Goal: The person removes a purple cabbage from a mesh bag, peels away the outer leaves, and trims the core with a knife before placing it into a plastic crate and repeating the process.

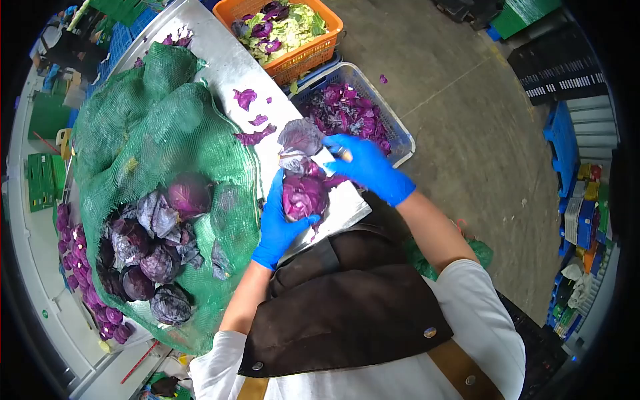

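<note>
My left hand (280, 223) is wrapped round the near left side of a red cabbage (305, 198) at the table's near end. Loose outer leaves (300, 138) stand away from the cabbage's far side. Just right of them, my right hand (370, 169) is closed on what looks like a small knife (345, 155); a tan handle end shows between the fingers, and the blade is hard to make out. Both hands wear blue gloves. To the left, a green mesh sack (147, 127) lies open with several red cabbages (160, 262) at its mouth.
Torn purple leaves (245, 99) lie on the metal table (230, 57). Beyond its right edge are a grey crate (405, 143) of purple leaves and an orange crate (300, 65) of pale and purple leaves. More cabbages (83, 267) sit at far left.
</note>
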A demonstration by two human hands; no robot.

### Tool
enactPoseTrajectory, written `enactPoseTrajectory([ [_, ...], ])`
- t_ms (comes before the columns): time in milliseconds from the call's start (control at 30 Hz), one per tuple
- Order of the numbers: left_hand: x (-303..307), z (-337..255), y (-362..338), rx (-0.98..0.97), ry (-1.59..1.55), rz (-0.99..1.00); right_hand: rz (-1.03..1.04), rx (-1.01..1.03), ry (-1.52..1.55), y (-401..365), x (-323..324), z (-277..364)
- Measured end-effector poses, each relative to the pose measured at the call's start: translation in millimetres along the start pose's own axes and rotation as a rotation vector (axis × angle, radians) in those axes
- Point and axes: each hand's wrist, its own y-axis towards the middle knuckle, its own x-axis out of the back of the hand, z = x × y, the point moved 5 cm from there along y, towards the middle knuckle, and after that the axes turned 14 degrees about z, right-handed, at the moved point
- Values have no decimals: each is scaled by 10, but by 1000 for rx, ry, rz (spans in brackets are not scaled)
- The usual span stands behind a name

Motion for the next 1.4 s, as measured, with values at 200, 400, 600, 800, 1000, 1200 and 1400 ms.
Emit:
enactPoseTrajectory([
  [200, 22, -4, 49, 32, 37, 58, 180, -175, -501, 144, -378, 119],
  [400, 109, 116, -105, 35, 33, -12, 122, 67, -83, 45, -187, 264],
  [600, 263, 112, 52, 129, -77, 37, 370, 27, -104, 123, -460, 155],
  [800, 184, -30, -19, -44, 270, 55, -4, -249, -85, 215, -196, -623],
  [1000, 196, 195, -37, 83, -215, -146, 54, -201, -248, -161, -392, 270],
  [1200, 357, 410, 49, 151, -531, -263, 159, -130, -76, -210, -840, 59],
  [1400, 388, 472, 40, 159, -620, -302, -6, 54, 90, -132, -503, -398],
])
